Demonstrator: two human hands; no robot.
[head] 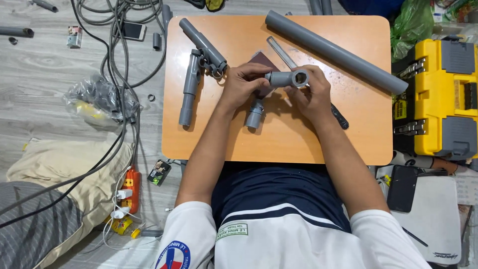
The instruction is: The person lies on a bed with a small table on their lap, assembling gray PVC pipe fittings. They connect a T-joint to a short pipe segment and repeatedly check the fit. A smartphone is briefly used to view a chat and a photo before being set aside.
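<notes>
Both hands hold one grey plastic pipe fitting above the small wooden table. My left hand grips its left end. My right hand wraps its right end, whose open round mouth faces up. A short grey pipe piece hangs or lies just below my left hand, partly hidden. A dark brown sheet lies under the fitting. An assembly of grey pipes and joints rests on the table to the left of my left hand.
A long grey pipe lies diagonally across the table's far right. A metal file with a dark handle passes under my right hand. A yellow toolbox stands to the right. Cables, a power strip and a pillow lie on the floor at left.
</notes>
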